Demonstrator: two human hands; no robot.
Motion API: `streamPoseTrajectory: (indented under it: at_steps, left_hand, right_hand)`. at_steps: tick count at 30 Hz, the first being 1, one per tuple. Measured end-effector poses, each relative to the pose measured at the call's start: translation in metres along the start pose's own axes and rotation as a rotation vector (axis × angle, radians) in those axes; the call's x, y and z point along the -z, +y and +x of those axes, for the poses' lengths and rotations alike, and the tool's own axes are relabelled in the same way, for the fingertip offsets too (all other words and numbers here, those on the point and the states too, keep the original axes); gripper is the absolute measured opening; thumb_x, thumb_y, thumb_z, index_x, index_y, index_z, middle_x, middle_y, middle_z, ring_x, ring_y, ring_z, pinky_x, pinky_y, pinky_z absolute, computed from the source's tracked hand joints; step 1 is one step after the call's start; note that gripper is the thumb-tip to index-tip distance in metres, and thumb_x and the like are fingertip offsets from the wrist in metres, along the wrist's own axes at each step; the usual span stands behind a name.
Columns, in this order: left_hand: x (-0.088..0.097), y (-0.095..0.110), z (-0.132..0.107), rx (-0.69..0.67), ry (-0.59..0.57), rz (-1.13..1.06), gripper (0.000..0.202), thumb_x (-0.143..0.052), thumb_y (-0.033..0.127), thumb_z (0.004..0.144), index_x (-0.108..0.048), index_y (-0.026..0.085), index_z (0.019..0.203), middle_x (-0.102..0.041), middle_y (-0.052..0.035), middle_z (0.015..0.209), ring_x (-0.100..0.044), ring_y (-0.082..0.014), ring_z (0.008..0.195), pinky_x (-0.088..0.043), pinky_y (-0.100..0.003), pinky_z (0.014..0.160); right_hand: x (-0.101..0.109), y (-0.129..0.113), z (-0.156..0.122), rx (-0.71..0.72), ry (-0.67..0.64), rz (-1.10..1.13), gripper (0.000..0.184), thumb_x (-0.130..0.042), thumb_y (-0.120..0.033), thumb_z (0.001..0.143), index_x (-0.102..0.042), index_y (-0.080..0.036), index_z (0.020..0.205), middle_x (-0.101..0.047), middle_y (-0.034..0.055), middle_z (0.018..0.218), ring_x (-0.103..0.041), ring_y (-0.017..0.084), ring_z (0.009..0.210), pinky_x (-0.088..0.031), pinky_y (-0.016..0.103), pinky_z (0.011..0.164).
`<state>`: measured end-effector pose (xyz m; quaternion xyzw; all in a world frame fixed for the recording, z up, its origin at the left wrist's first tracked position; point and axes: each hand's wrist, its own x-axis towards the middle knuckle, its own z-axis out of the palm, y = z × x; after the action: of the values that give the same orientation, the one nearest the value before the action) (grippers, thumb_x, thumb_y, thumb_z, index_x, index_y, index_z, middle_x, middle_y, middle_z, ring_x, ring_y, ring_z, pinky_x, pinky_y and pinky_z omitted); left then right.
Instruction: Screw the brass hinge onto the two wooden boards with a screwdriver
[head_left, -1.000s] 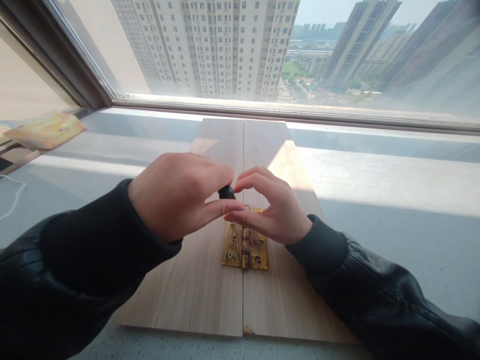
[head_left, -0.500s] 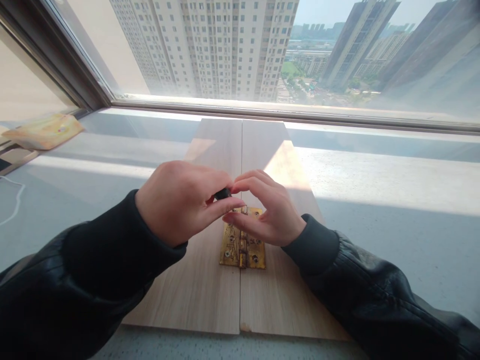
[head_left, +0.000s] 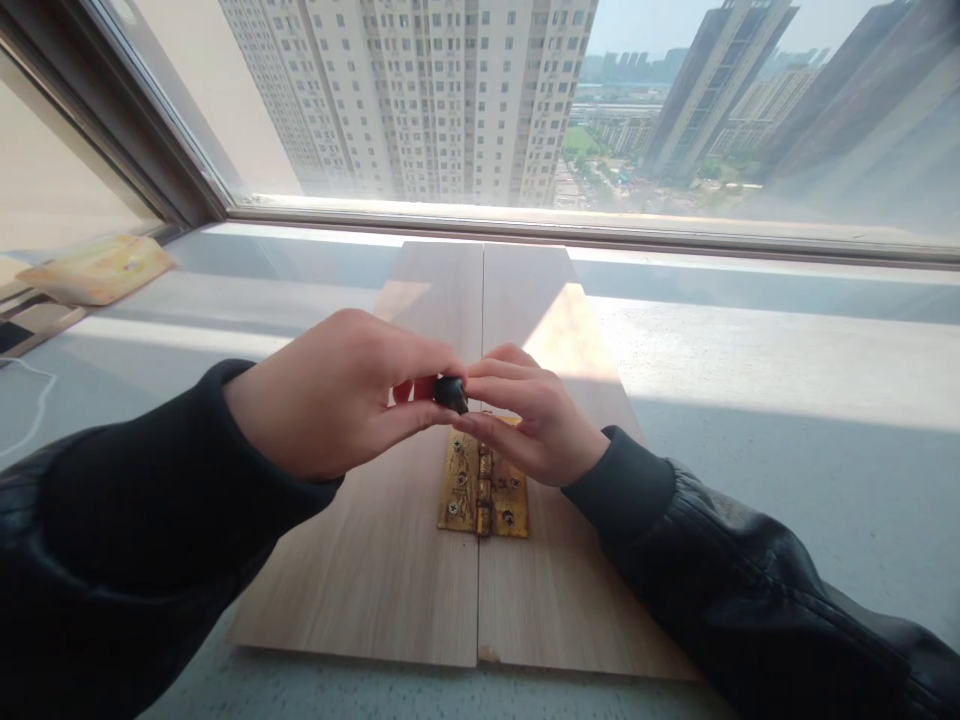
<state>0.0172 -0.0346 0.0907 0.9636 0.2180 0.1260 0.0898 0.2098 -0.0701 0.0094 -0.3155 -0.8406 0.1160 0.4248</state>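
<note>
A black tool handle [head_left: 451, 394], seen nearly end-on, stands over the hinge; whatever is below it is hidden by my fingers. My left hand [head_left: 352, 395] pinches it between thumb and fingers from the left. From the right, the thumb and fingertips of my right hand [head_left: 529, 415] close in against the same handle. Beneath both hands, a worn brass hinge [head_left: 484, 490] lies flat across the seam of two wooden boards. Several cross-head screws sit in its leaves. The hinge's far end is partly covered by my right hand.
The left board [head_left: 360, 590] and right board [head_left: 570, 610] lie side by side on a pale speckled sill [head_left: 787, 400]. A yellowish packet [head_left: 105, 268] and a white cable [head_left: 34, 410] are at the left. The window frame [head_left: 600, 240] runs along the back.
My left hand has shifted left and its grip turned, so more of the black handle shows. The fingers and thumb of my right hand have drawn closer together at the handle.
</note>
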Motion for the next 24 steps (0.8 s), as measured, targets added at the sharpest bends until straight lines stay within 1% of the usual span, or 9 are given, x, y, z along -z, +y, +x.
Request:
streamPoseTrajectory:
  at_steps: [3, 5, 8, 10, 12, 14, 17, 20, 24]
  left_hand:
    - [-0.005, 0.007, 0.002, 0.108, 0.062, 0.101, 0.027, -0.053, 0.04, 0.078, -0.059, 0.018, 0.064, -0.053, 0.0019, 0.05, -0.042, -0.01, 0.046, -0.028, -0.024, 0.048]
    - [-0.011, 0.015, 0.004, 0.172, 0.088, 0.124, 0.034, -0.05, 0.042, 0.079, -0.052, 0.017, 0.056, -0.05, 0.0014, 0.049, -0.04, -0.0099, 0.045, -0.027, -0.025, 0.048]
    - [-0.018, 0.025, 0.005, 0.223, 0.11, 0.183, 0.035, -0.049, 0.042, 0.079, -0.05, 0.018, 0.054, -0.048, 0.0008, 0.047, -0.039, -0.0109, 0.045, -0.025, -0.026, 0.048]
    - [-0.019, 0.026, 0.004, 0.235, 0.14, 0.209, 0.033, -0.051, 0.044, 0.079, -0.054, 0.018, 0.058, -0.05, 0.0001, 0.05, -0.041, -0.0114, 0.046, -0.027, -0.026, 0.048]
    - [-0.017, 0.021, 0.004, 0.15, 0.175, 0.138, 0.023, -0.054, 0.04, 0.079, -0.061, 0.019, 0.073, -0.058, -0.001, 0.06, -0.048, -0.0122, 0.052, -0.033, -0.025, 0.051]
    - [-0.014, 0.014, 0.003, -0.027, 0.171, -0.004, 0.015, -0.056, 0.03, 0.081, -0.063, 0.021, 0.09, -0.064, -0.0022, 0.074, -0.055, -0.0126, 0.062, -0.041, -0.024, 0.058]
    - [-0.01, 0.006, 0.003, -0.16, 0.135, -0.13, 0.013, -0.056, 0.022, 0.082, -0.065, 0.021, 0.091, -0.066, -0.002, 0.078, -0.059, -0.0113, 0.068, -0.044, -0.022, 0.062]
    - [-0.01, 0.004, 0.003, -0.076, 0.19, -0.034, 0.012, -0.059, 0.029, 0.081, -0.065, 0.019, 0.082, -0.063, -0.0002, 0.065, -0.055, -0.0114, 0.06, -0.041, -0.023, 0.057]
    - [-0.014, 0.004, 0.002, 0.086, 0.257, 0.159, 0.033, -0.058, 0.049, 0.078, -0.06, 0.018, 0.068, -0.051, 0.0027, 0.05, -0.044, -0.0097, 0.047, -0.033, -0.024, 0.05]
  right_hand:
    - [-0.003, -0.001, -0.001, -0.018, 0.047, 0.0, 0.028, -0.064, -0.032, 0.078, -0.061, -0.016, 0.101, -0.065, 0.009, 0.097, -0.055, 0.018, 0.085, -0.045, 0.036, 0.078]
    - [-0.005, -0.003, -0.002, -0.037, 0.1, -0.009, 0.033, -0.069, -0.035, 0.073, -0.061, -0.014, 0.096, -0.063, 0.0102, 0.093, -0.054, 0.019, 0.084, -0.045, 0.036, 0.075]
    - [-0.007, -0.005, -0.002, -0.063, 0.146, -0.013, 0.017, -0.066, -0.03, 0.074, -0.06, -0.016, 0.081, -0.062, 0.0075, 0.082, -0.053, 0.018, 0.077, -0.044, 0.035, 0.069]
    - [-0.006, -0.005, -0.002, -0.077, 0.145, 0.012, 0.01, -0.063, -0.026, 0.077, -0.059, -0.017, 0.079, -0.063, 0.0059, 0.08, -0.052, 0.017, 0.075, -0.044, 0.034, 0.068]
    - [-0.004, -0.005, -0.002, -0.081, 0.123, 0.056, 0.009, -0.062, -0.026, 0.078, -0.06, -0.018, 0.081, -0.065, 0.0052, 0.081, -0.054, 0.017, 0.076, -0.044, 0.034, 0.069]
    - [-0.003, -0.005, -0.001, -0.063, 0.071, 0.108, 0.011, -0.06, -0.029, 0.08, -0.061, -0.019, 0.084, -0.067, 0.0036, 0.083, -0.056, 0.016, 0.077, -0.045, 0.034, 0.072]
    - [-0.003, -0.005, 0.0, -0.035, -0.01, 0.162, 0.012, -0.057, -0.028, 0.083, -0.063, -0.02, 0.09, -0.069, 0.0016, 0.088, -0.06, 0.014, 0.081, -0.045, 0.034, 0.079]
    - [-0.002, -0.005, 0.0, -0.069, 0.008, 0.159, 0.019, -0.06, -0.027, 0.082, -0.063, -0.02, 0.1, -0.068, 0.0026, 0.1, -0.06, 0.014, 0.09, -0.044, 0.033, 0.082]
    - [0.0, -0.002, -0.003, -0.215, 0.207, 0.082, 0.026, -0.055, -0.03, 0.085, -0.061, -0.016, 0.107, -0.067, 0.0077, 0.1, -0.058, 0.016, 0.093, -0.045, 0.036, 0.082]
